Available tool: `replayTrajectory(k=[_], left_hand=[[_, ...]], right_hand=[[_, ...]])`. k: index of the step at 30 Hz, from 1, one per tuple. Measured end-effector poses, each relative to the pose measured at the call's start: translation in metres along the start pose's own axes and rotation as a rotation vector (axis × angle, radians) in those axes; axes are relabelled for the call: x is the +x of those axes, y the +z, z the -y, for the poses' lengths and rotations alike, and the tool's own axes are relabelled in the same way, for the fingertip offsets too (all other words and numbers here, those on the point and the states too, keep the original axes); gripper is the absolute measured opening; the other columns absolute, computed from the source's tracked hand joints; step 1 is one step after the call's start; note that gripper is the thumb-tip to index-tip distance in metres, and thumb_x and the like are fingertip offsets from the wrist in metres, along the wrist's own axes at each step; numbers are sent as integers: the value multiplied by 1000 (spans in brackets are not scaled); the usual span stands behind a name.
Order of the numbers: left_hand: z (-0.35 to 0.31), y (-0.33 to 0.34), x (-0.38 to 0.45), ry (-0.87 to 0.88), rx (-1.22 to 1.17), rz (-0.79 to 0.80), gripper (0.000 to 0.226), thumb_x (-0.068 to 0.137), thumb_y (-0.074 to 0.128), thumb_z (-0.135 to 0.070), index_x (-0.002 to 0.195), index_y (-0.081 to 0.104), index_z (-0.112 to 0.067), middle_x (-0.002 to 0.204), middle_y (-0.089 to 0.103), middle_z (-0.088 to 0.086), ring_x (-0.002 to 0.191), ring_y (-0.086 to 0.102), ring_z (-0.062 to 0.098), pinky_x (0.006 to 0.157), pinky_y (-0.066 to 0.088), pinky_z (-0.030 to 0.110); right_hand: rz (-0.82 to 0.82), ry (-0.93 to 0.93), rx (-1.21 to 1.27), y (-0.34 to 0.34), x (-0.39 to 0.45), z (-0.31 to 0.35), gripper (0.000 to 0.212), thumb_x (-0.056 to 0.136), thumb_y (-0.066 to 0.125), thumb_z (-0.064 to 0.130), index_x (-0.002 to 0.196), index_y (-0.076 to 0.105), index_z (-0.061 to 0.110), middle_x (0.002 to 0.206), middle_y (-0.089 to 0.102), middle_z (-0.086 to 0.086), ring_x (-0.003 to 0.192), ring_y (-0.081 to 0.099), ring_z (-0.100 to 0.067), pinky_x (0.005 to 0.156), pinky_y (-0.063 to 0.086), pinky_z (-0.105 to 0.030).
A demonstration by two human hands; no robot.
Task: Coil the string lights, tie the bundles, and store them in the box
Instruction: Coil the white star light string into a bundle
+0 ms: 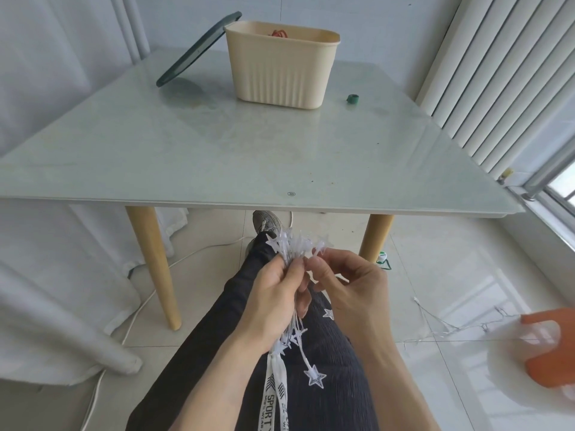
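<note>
Over my lap, below the table's near edge, my left hand (273, 301) grips a bundle of clear star string lights (294, 244); star tips stick out above the fist and more stars hang below it (314, 375). My right hand (343, 283) pinches one star's stem beside the bundle. A thin wire (451, 329) trails from the lights across the floor to the right. The beige ribbed box (280, 71) stands at the far middle of the table, open, with something red inside. Its dark green lid (194, 49) leans against the box's left side.
A small green roll (352, 99) lies on the glass table top (217, 150) right of the box. White vertical blinds (497, 73) hang at the right. An orange object (547, 353) sits on the floor at the right. A white cable (140, 309) runs past the table leg (155, 265).
</note>
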State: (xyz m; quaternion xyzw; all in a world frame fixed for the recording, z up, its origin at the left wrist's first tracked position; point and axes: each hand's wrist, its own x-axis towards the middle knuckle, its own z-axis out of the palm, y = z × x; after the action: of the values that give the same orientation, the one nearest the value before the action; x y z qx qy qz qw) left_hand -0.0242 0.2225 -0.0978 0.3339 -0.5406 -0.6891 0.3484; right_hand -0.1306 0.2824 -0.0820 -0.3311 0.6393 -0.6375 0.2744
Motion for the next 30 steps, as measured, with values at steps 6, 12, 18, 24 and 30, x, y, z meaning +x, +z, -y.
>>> replayTrajectory(k=[6,12,18,24,30], left_hand=[[2,2,0,26,31,-13,26,105,44,-18,99,55,4,76,59,16,48,50,24,49,43,32],[3,7,0,84,79,-61,24,103,49,-22,94,63,-4,61,61,14,51,54,21,55,47,33],[1,3,-1,102,170,-52,34,103,50,-27,81,62,-4,55,59,10,46,51,13,50,40,22],[3,2,1,65,229,-119,42,104,48,-28,68,56,-8,49,51,1,42,41,8,47,34,22],[7,-8,7,-8,-32,-221,39,104,48,-30,69,64,-23,62,55,-2,63,55,16,69,45,41]], right_hand=[[-56,22,-14,-2,-2,2,9,80,84,15,84,76,11,75,76,-3,68,73,-19,72,62,-42],[-91,43,-54,4,-5,7,13,86,79,19,81,70,11,63,71,-8,58,68,-15,57,55,-26],[-65,38,-31,7,-7,6,14,89,75,20,80,70,10,57,68,-12,51,62,-17,51,48,-26],[102,-33,-70,6,-12,-2,17,89,66,22,96,81,28,82,70,1,78,68,-16,66,55,-33],[452,-27,-51,1,-17,-9,68,83,68,27,143,41,42,100,54,-4,77,54,-11,73,51,-28]])
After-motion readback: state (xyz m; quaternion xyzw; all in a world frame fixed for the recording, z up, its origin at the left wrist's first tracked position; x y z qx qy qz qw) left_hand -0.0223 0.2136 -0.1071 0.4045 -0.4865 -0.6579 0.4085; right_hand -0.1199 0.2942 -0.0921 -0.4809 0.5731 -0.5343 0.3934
